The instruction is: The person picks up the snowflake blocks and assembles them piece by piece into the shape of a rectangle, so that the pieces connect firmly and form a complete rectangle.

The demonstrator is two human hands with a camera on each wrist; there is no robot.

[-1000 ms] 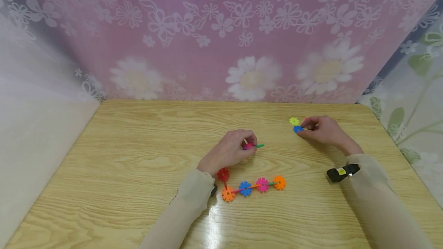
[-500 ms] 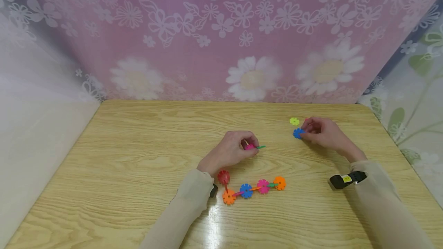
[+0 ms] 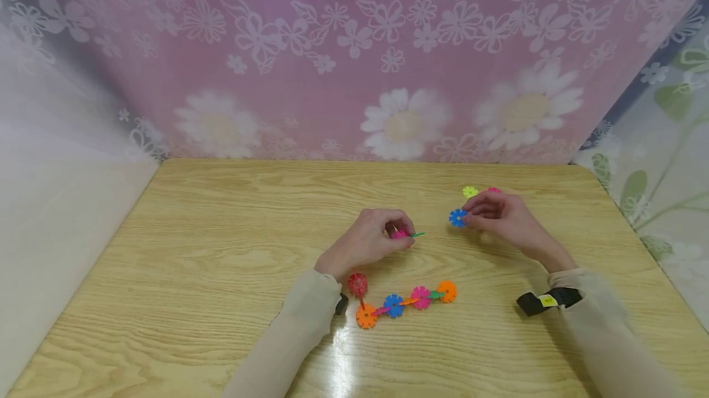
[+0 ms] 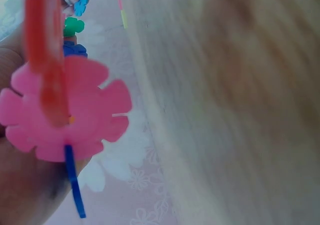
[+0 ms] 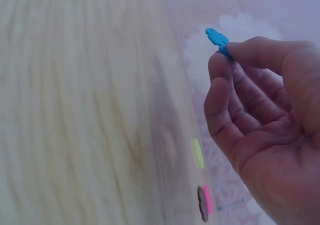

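My left hand (image 3: 370, 240) grips some interlocking plastic discs; a pink disc (image 3: 400, 234) and an edge-on green disc (image 3: 418, 235) show at its fingertips. In the left wrist view a large pink disc (image 4: 95, 112), slotted to red and blue pieces, appears close up. Between thumb and fingertips, my right hand (image 3: 501, 218) pinches a blue snowflake disc (image 3: 458, 218), held apart from the left hand's pieces. Below the left hand runs a joined chain of discs, from a red disc (image 3: 357, 283) to an orange disc (image 3: 447, 291). Whether it joins the held pieces is hidden.
Loose discs lie near the table's far right: a yellow disc (image 3: 469, 191), a pink disc (image 3: 494, 190) and a brown disc (image 5: 202, 204). A flowered curtain (image 3: 310, 90) backs the wooden table (image 3: 221, 232).
My right hand has lifted the blue disc away from the loose discs and carried it left and nearer. The left hand has barely shifted, still holding its pieces; the chain below has tilted slightly.
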